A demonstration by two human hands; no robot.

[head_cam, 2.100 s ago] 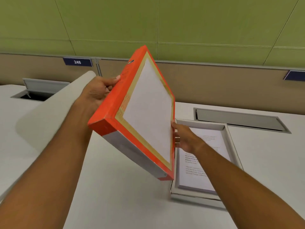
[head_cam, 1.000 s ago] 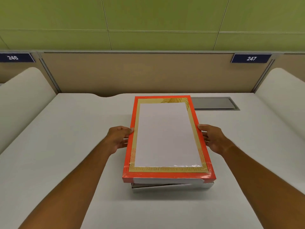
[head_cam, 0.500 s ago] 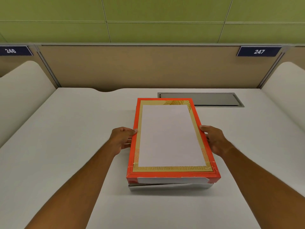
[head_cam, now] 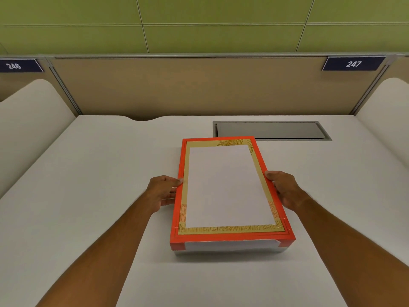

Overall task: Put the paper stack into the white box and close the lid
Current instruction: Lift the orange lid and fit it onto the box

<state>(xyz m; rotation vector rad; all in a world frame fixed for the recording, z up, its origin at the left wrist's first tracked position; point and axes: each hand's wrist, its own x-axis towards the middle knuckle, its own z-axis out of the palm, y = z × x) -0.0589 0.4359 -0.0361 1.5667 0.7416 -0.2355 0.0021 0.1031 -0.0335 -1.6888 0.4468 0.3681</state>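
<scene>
The lid (head_cam: 225, 187), orange-rimmed with a tan border and a white panel, lies flat over the white box in the middle of the desk. Only a thin strip of the box's base (head_cam: 230, 252) shows under the lid's near edge. The paper stack is hidden inside. My left hand (head_cam: 162, 191) grips the lid's left edge, thumb on top. On the opposite edge my right hand (head_cam: 282, 188) holds it the same way.
The white desk (head_cam: 88, 196) has a grey cable hatch (head_cam: 270, 130) just behind the box. A tan partition (head_cam: 199, 85) stands at the back with number plates 246 and 247. Rounded white dividers (head_cam: 28, 120) rise on both sides.
Two seconds ago the lid was held up tilted over the open box with paper inside. It has since come down over the box, and the gap at its near edge has narrowed.
</scene>
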